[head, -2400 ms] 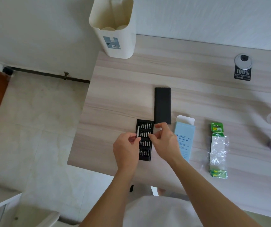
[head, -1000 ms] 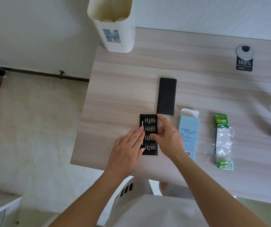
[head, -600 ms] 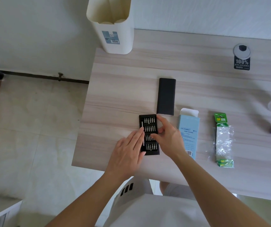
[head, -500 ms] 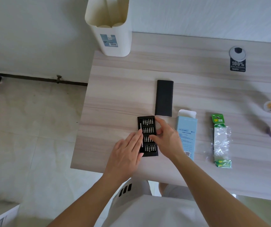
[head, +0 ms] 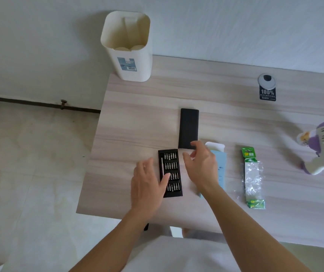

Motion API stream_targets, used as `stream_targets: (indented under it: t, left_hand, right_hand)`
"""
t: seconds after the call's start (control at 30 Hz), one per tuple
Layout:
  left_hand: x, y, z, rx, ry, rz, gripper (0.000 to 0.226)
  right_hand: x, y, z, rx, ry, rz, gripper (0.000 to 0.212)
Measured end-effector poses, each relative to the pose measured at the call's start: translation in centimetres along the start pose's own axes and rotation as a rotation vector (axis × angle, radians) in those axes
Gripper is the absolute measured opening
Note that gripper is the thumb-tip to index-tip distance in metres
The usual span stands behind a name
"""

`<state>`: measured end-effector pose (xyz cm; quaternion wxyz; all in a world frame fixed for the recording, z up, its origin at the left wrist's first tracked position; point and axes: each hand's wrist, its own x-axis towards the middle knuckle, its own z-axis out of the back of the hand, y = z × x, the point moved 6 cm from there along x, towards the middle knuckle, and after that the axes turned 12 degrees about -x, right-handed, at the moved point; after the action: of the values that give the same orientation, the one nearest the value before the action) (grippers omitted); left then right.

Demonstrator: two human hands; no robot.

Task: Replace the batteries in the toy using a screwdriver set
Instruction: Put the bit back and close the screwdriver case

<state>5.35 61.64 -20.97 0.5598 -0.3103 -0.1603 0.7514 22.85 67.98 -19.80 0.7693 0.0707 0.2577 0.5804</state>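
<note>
The black screwdriver-bit tray [head: 170, 169] lies on the wooden table [head: 137, 124], rows of metal bits showing and the thin silver driver handle along its left side. Its black sleeve [head: 188, 126] lies just beyond it. My left hand [head: 147, 185] hovers flat at the tray's left edge, thumb over the lower bits, holding nothing. My right hand [head: 200, 163] is lifted to the right of the tray, fingers loosely spread and empty. A green battery pack [head: 252, 177] lies further right. The purple and cream toy [head: 323, 146] lies at the far right edge.
A light blue cardboard box [head: 221, 167] with an open flap lies partly under my right hand. A cream bin [head: 127, 46] stands at the table's back left corner. A round cable grommet with a black label [head: 267, 87] sits at the back right. Tiled floor lies to the left.
My right hand has lifted off the bit tray and drawn away to the right. My left hand has slid back from the tray's top to its left edge. The tray stays put.
</note>
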Motion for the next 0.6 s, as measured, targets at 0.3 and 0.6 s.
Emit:
stream_targets:
  t: [0.3, 0.6]
  left_hand:
    - [1.6, -3.3, -2.2, 0.02, -0.079, 0.22, 0.083]
    - [2.4, -3.0, -2.2, -0.084, -0.047, 0.29, 0.078]
  right_hand:
    - [4.8, 0.3, 1.7, -0.174, 0.043, -0.137, 0.052]
    - [6.3, 1.8, 1.0, -0.234, 0.074, -0.217, 0.07]
